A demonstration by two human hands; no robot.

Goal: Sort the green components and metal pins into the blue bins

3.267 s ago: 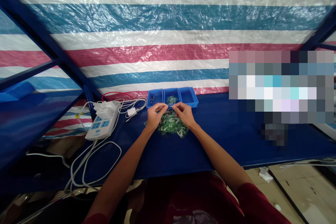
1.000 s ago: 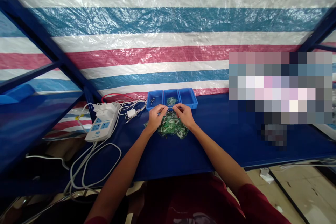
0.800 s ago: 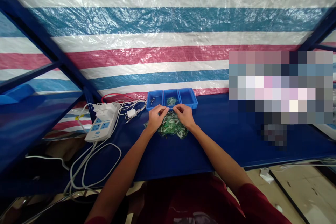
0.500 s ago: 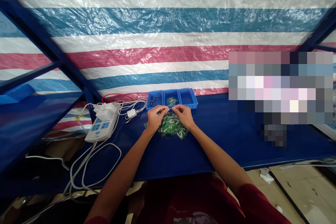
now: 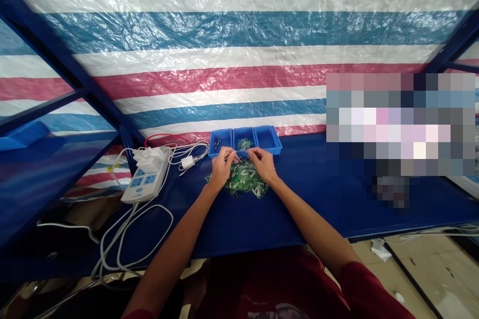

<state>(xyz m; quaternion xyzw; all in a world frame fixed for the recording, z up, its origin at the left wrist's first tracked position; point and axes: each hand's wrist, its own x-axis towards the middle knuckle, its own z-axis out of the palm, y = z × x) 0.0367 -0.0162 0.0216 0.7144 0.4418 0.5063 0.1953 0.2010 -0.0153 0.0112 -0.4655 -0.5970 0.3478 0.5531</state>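
My left hand [image 5: 221,165] and my right hand [image 5: 263,164] face each other above a pile of small green, clear and silvery pieces [image 5: 245,179] on the blue table. Both have thumb and fingers pinched together. Whatever sits in the fingertips is too small to name, and a narrow gap separates the hands. Just behind them stand three joined blue bins. A few dark, thin pieces lie in the left bin [image 5: 226,133], and pale green pieces [image 5: 244,144] lie in the middle one. The right bin [image 5: 268,140] shows a bare floor.
To the left, a white power strip [image 5: 139,190] with plugs and looping white cables lies on the table [image 5: 247,224]. A small white adapter [image 5: 187,161] is near the bins. Behind hangs a striped plastic sheet [image 5: 232,79]; a blurred block covers the right side.
Earlier a thin whitish piece bridged both hands' fingertips. Now the hands are slightly further apart, and no piece spans the gap. My left fingertips have turned a little upward.
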